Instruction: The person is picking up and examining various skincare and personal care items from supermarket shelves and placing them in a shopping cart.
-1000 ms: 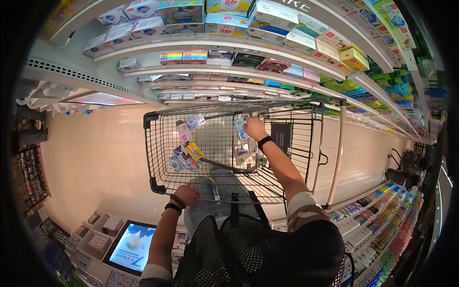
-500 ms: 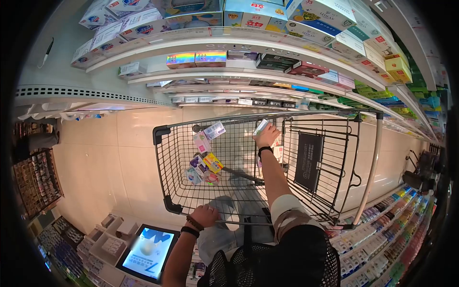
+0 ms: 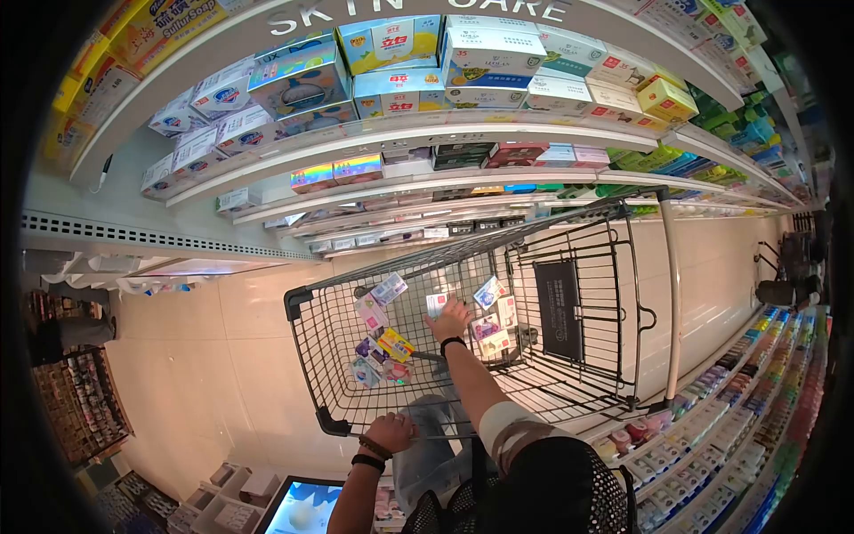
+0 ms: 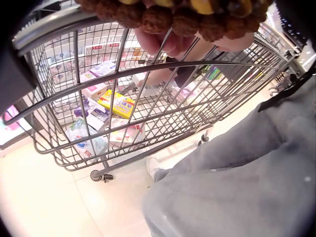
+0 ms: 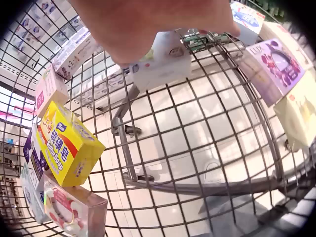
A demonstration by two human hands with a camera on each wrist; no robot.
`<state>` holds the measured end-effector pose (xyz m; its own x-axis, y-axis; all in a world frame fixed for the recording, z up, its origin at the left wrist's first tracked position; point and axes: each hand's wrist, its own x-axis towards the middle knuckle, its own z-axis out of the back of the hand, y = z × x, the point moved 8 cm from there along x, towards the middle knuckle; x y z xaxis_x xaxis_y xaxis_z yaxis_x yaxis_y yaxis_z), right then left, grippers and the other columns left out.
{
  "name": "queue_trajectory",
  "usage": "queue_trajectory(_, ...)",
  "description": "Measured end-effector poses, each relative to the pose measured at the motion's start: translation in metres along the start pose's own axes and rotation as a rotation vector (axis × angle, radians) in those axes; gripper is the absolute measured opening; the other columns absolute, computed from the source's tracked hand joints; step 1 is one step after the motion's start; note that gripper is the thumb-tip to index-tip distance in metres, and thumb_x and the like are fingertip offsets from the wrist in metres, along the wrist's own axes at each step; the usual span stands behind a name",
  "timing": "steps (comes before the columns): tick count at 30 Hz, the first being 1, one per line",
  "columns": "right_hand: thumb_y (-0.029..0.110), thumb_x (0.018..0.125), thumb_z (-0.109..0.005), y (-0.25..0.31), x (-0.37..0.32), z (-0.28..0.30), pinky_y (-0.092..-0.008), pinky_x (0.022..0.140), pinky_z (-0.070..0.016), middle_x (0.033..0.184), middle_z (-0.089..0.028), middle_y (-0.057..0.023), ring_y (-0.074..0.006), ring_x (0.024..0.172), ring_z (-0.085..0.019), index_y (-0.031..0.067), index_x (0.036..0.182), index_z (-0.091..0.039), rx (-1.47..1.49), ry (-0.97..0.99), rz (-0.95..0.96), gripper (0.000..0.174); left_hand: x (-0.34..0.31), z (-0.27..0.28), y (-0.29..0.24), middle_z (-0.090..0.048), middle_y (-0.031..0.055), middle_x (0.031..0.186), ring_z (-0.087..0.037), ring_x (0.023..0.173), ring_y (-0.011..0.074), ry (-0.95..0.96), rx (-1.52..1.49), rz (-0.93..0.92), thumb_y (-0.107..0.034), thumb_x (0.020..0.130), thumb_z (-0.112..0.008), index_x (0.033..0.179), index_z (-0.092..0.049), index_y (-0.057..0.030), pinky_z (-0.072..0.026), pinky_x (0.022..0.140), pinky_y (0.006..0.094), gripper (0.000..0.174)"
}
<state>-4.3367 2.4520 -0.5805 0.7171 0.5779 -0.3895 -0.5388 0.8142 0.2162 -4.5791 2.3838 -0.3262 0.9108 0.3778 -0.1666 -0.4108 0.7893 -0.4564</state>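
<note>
Inside the wire cart [image 3: 427, 427], my right hand [image 3: 452, 322] holds a small white box [image 3: 436, 304] low over the basket floor; in the right wrist view the white box [image 5: 165, 64] is under the hand [image 5: 158, 24]. My left hand [image 3: 391, 432] grips the cart's near rim, and the beaded bracelet [image 4: 182, 22] covers much of it in the left wrist view. At the basket's left end lie several boxes, among them a yellow soap box [image 5: 69, 143] and a pink one [image 3: 371, 311]. Right of my right hand is another group, with a purple LUX box [image 5: 274, 69] and a blue-white box [image 3: 488, 292].
Shelves of boxed soap [image 3: 396, 44] run along the far side of the cart. Nearer me stand a lit screen [image 3: 307, 509] and shelves of bottles [image 3: 712, 427]. The cart's handle [image 3: 672, 311] is at the right. A person's legs [image 3: 84, 329] show at the far left.
My right hand has moved left in the basket with the white box, away from the right-hand group. The left hand stays on the rim. The view has shifted over the cart and shelves.
</note>
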Motion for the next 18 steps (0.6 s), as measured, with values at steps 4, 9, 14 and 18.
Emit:
queue_trajectory(4, 0.033, 0.069, -0.086, -0.007, 0.003, -0.006, -0.0475, 0.099, -0.0423, 0.116, -0.056, -0.0183, -0.0365, 0.117, -0.052, 0.0034, 0.114, -0.049, 0.066, -0.065, -0.011, 0.065, 0.0, -0.001, -0.003, -0.065, 0.0106, 0.069, -0.065, 0.065, 0.027, 0.04, 0.02, 0.019, -0.032, 0.081, -0.07, 0.076, -0.061, -0.0072, -0.0539, 0.052, 0.0405, 0.027)
queue_trajectory(9, 0.02, 0.068, -0.083, 0.009, -0.007, 0.091, -0.0481, 0.092, -0.0484, 0.113, -0.059, -0.0204, -0.0397, 0.108, -0.057, 0.0016, 0.116, -0.049, 0.201, 0.012, 0.19, 0.061, 0.0, 0.02, -0.018, -0.066, 0.0116, 0.072, -0.066, 0.068, 0.0288, 0.076, 0.043, 0.051, -0.034, 0.081, -0.069, 0.078, -0.062, -0.0068, -0.0553, 0.059, 0.042, 0.029)
queue_trajectory(14, 0.01, 0.072, -0.076, 0.063, -0.055, 0.344, -0.0451, 0.098, -0.047, 0.124, -0.057, -0.0192, -0.0397, 0.119, -0.052, 0.0014, 0.133, -0.046, 0.423, 0.062, 0.769, 0.068, -0.01, 0.005, -0.013, -0.069, 0.0135, 0.079, -0.068, 0.075, 0.0305, 0.197, 0.009, 0.061, -0.041, 0.084, -0.065, 0.083, -0.064, -0.0066, -0.0561, 0.064, 0.044, 0.034)
queue_trajectory(18, 0.002, 0.069, -0.078, 0.064, -0.058, 0.55, -0.0455, 0.099, -0.0453, 0.125, -0.055, -0.0175, -0.0402, 0.119, -0.049, 0.0033, 0.133, -0.046, 0.374, -0.499, 0.928, 0.072, -0.018, 0.017, -0.023, -0.07, 0.0125, 0.081, -0.068, 0.077, 0.0299, 0.215, -0.007, 0.083, -0.043, 0.084, -0.066, 0.085, -0.065, -0.0075, -0.0563, 0.065, 0.044, 0.035)
